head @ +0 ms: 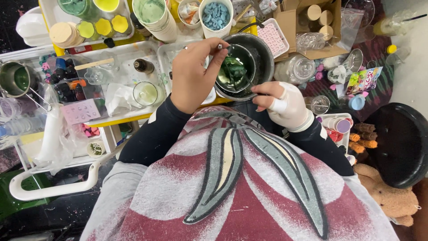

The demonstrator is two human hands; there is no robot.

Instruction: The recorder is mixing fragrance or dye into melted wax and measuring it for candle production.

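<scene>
A dark metal pot (266, 58) stands in front of me, and inside it sits a smaller vessel of dark green liquid (236, 71). My left hand (192, 75) is bare and hovers over the pot's left side, pinching a thin metal stirrer (221, 48) that dips toward the green liquid. My right hand (285, 106), in a white glove or wrap, grips the pot's near rim.
A glass of pale liquid (145, 93) and a brown bottle (143, 66) stand on a white tray to the left. Behind are a cup of blue pieces (215, 15), a pink mould (273, 38) and a cardboard box (318, 18). A black bowl (401, 143) and plush toy (392, 198) lie right.
</scene>
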